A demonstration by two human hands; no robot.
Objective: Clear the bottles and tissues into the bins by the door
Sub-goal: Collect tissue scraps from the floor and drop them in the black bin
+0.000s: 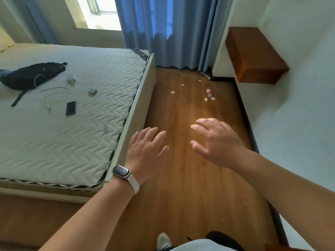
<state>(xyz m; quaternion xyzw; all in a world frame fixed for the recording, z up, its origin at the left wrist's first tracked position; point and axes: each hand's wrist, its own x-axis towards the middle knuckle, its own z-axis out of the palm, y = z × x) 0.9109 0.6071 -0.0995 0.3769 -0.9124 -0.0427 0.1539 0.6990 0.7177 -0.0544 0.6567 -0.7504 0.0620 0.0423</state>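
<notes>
A clear plastic bottle with a red label (209,92) lies on the wooden floor far ahead, near the right wall. A second bottle (205,75) lies in the corner under the curtain. Several crumpled white tissues (172,92) are scattered on the floor around them, two (209,99) right beside the red-label bottle. My left hand (147,151), with a watch on its wrist, and my right hand (216,142) are both stretched forward over the floor, fingers spread, holding nothing. No bins are in view.
A bed with a bare quilted mattress (76,138) fills the left; on it lie a black bag (32,75), a phone (70,108), a cable and small items. A wooden wall shelf (253,55) juts out on the right. Blue curtains (166,33) hang ahead.
</notes>
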